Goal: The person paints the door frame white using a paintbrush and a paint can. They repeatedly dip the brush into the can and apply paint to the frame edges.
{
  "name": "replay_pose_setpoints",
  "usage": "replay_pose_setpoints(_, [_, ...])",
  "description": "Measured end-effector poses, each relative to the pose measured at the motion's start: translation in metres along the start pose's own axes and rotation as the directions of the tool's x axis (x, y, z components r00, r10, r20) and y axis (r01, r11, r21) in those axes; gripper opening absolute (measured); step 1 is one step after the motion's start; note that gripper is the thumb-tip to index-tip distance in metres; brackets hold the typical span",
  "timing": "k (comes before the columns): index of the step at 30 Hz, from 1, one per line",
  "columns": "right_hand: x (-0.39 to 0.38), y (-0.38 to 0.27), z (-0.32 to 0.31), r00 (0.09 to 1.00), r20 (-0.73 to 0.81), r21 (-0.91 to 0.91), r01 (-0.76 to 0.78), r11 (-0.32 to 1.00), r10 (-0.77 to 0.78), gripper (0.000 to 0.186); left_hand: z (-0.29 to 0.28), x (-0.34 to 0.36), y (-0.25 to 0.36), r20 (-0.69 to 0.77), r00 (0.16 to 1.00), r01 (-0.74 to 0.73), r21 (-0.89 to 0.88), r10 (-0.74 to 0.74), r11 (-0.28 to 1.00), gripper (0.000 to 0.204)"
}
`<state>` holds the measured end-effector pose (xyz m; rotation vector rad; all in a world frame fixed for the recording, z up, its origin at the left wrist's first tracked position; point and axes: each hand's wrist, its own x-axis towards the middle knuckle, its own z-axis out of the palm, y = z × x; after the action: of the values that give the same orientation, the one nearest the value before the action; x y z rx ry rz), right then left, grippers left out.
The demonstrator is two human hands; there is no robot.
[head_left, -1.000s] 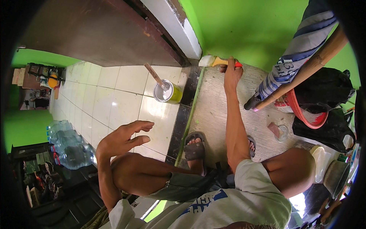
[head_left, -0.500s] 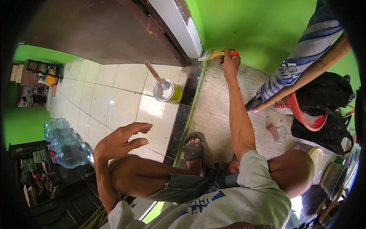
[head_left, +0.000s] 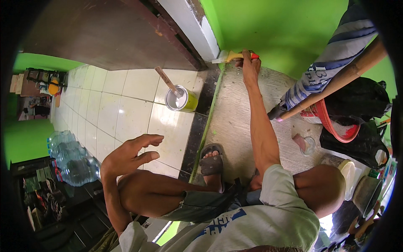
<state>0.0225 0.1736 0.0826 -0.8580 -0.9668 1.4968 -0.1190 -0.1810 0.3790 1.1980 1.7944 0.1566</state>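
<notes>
My right hand (head_left: 250,67) is stretched far forward, its fingers closed round the handle of a paintbrush (head_left: 231,56). The handle is yellow with a red end, and the pale bristles point left, touching the foot of the white door frame (head_left: 197,35) close to the floor. My left hand (head_left: 131,155) hangs in the air over my left knee, fingers stretched out and thumb apart, holding nothing. Ahead of it on the tiles stands an open paint can (head_left: 181,99) with a yellow-green side and white paint inside. A flat wooden stick (head_left: 167,80) leans out of the can.
A brown door (head_left: 96,33) stands at the left of the frame. On the right are a striped wrapped bundle (head_left: 331,59), a bamboo pole (head_left: 336,90), a red-rimmed bucket (head_left: 325,117) and black bags (head_left: 357,101). Large water bottles (head_left: 75,164) lie at left. A clear cup (head_left: 308,145) sits on the concrete.
The brush and my right hand have shifted slightly left with the bristles along the frame's foot. My left hand stays nearly where it was, and the whole view has moved a little.
</notes>
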Motion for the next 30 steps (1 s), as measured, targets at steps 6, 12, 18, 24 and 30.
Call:
replay_pose_setpoints(6, [-0.002,0.0,-0.02,0.995,-0.08,-0.158,0.039,0.987,-0.053,0.025,0.0,-0.001,-0.002,-0.002,1.0,0.003,-0.002,-0.003,1.0,0.049])
replay_pose_setpoints(12, [-0.013,-0.011,0.002,1.0,-0.005,-0.13,0.006,0.992,-0.007,0.023,-0.001,-0.002,0.003,-0.002,1.0,-0.003,-0.005,0.003,1.0,0.049])
replay_pose_setpoints(18, [-0.012,-0.043,0.016,0.993,0.027,-0.103,0.118,0.988,-0.116,0.023,0.0,-0.003,-0.001,0.003,1.0,0.006,0.0,-0.006,1.0,0.049])
replay_pose_setpoints(24, [-0.018,-0.094,0.042,0.987,0.056,-0.034,0.151,0.988,-0.149,0.028,-0.001,-0.004,0.002,-0.009,1.0,-0.03,0.014,0.03,0.999,0.048])
replay_pose_setpoints(30, [-0.023,-0.144,0.061,0.977,0.031,0.021,0.21,0.977,-0.211,0.032,0.0,-0.003,0.002,-0.01,1.0,0.0,-0.018,0.0,1.0,0.048])
